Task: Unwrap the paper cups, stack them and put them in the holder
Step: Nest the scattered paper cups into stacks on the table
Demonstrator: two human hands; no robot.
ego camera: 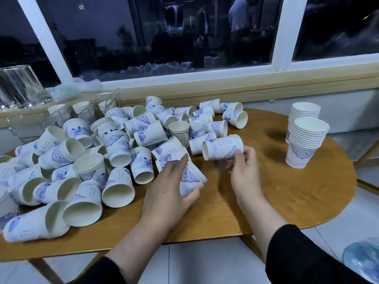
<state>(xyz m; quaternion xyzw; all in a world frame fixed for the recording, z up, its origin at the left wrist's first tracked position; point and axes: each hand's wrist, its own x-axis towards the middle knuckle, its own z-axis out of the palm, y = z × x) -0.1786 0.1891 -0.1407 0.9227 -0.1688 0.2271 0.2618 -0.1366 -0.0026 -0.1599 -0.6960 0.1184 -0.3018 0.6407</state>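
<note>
A big heap of white paper cups with blue patterns (114, 144) lies tumbled over the left and middle of the round wooden table (287, 197). My left hand (170, 193) grips a short nested stack of cups (192, 179) lying on its side at the heap's front edge. My right hand (244, 171) pinches another short stack (222, 149), held sideways just above the table. Two upright stacks of cups (305, 140) stand at the table's right side. A clear holder with wire parts (106, 103) stands at the back left, with cups in it.
Glass tumblers (18, 87) stand on the window sill at the far left. Crumpled clear wrapping (86, 83) lies on the sill behind the heap. A bluish plastic bag (363, 261) lies on the floor at the lower right. The window is right behind the table.
</note>
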